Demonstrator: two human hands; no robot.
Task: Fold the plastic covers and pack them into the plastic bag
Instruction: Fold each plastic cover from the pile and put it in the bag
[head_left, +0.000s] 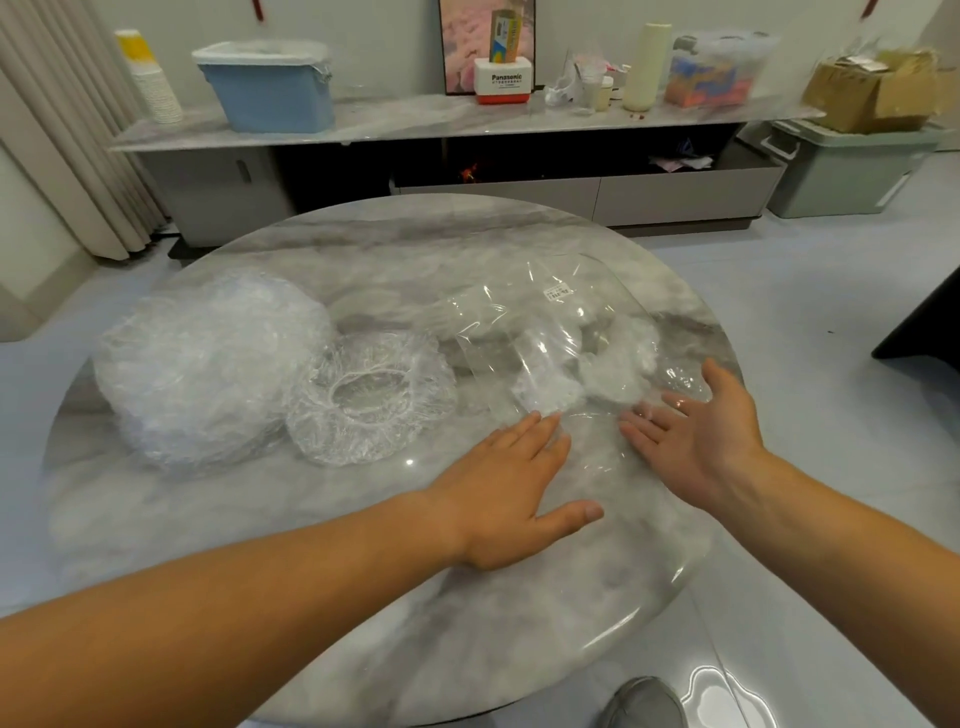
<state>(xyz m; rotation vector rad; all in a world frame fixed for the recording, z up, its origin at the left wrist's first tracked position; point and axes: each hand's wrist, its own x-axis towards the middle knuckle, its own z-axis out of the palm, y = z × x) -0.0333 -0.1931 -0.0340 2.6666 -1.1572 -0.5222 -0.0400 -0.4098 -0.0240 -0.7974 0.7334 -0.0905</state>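
The clear plastic bag (561, 312) lies flat on the right half of the round marble surface (363, 244), with a small white label (558, 293) on its far part. Two white bunches of folded covers (545, 389) show through the film at its near end. The left hand (514, 493) rests palm down at the bag's near edge, fingers straight and together, thumb spread to the side; its fingertips touch the film just beside one folded bunch, and it grips nothing. The right hand (701, 431) is spread wide with the palm turned inward, its straight fingers laid against the bag's right near corner, and it also has hold of nothing. Whether either hand's fingers are inside the bag's mouth or on top of it cannot be told. Left of the bag lies a single loose cover (369, 400) with its elastic ring upward, and touching that, further left, is a tall pile of covers (208, 364). Beyond the surface a low cabinet (649, 197) carries a blue tub (270, 85), a stack of paper cups (150, 78), a white and red box (503, 80), a cream bottle (647, 67) and a cardboard box (872, 93). A pale green bin (841, 171) stands on the floor to the right.
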